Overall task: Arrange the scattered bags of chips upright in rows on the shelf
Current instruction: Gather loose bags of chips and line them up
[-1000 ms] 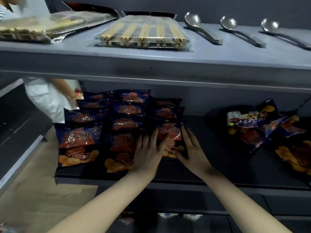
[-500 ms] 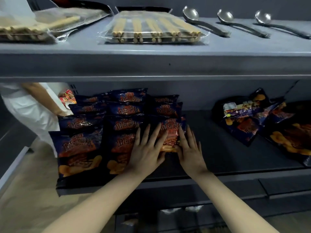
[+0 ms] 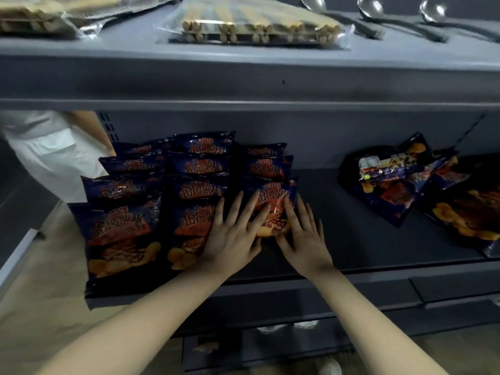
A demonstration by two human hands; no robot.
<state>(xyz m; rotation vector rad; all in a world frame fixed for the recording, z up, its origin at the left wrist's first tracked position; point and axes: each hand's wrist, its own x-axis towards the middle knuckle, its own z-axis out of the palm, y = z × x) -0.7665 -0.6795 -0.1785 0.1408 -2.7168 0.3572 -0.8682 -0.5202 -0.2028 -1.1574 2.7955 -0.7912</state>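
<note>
Blue front bag: under both sets of fingers, front of the rightmost row on the shelf.
Left hand: flat on that bag, fingers straight and spread apart, gripping nothing.
Right hand: flat beside it, fingers straight, slightly apart, tips on the bag's right edge.
Arranged bags: two more rows just left of the fingers, overlapping towards the back.
Scattered bags: heaped well right of the fingers, same shelf.
Upper shelf: above the fingers, carrying wrapped stick packs and spoons.
</note>
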